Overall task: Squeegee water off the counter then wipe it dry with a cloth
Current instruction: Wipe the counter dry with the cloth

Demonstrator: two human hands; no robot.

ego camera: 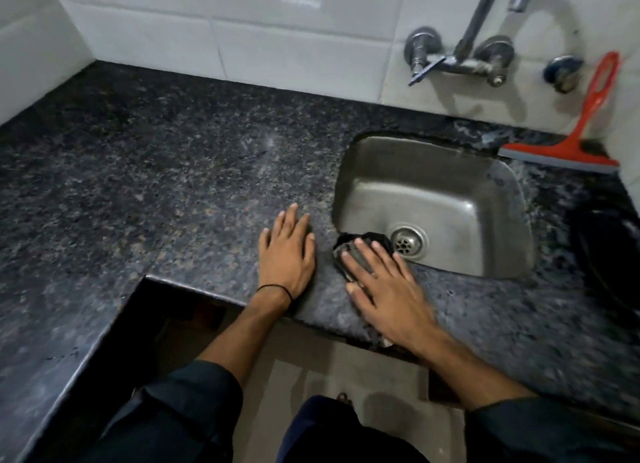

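Two flat hands (287, 254) (384, 286), right on cloth (346, 251)

Two hands on show: one left hand (287, 254), one right hand (381, 286). One dark cloth (349, 251), one red squeegee (585, 130), one granite counter (156, 185). One steel sink (450, 185) with one drain (408, 242), and one wall tap (460, 55).

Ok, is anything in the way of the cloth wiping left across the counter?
Yes: the left hand lies flat on the counter just left of the cloth, which the right hand presses by the sink.
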